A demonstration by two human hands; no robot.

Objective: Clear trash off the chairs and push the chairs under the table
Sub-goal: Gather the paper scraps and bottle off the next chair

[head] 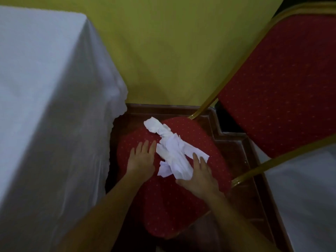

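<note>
Head view. I see both hands over the red chair seat [169, 202], flanking a heap of crumpled white paper [172, 153]. The paper lies as one long strip, its long axis running from the far left of the seat toward the near right. My left hand [142, 157] rests flat on the cushion just left of the strip, fingers spread and apart, gripping nothing, fingertips close to the paper's edge. My right hand [199, 175] sits at the strip's near right end, fingers open, thumb side touching the paper; I judge it loosely cupped against the heap rather than clamped on it. The right hand is nearer, so I would gather from that end and sweep along the strip toward the left hand.

The seat is padded fabric, soft and slightly domed, so the paper should slide little. The chair back [283, 84] with its gold frame rises at right. The desk [45, 88], draped in white cloth, stands at left, just beside the seat. A yellow wall [172, 42] and dark wooden floor close the scene.
</note>
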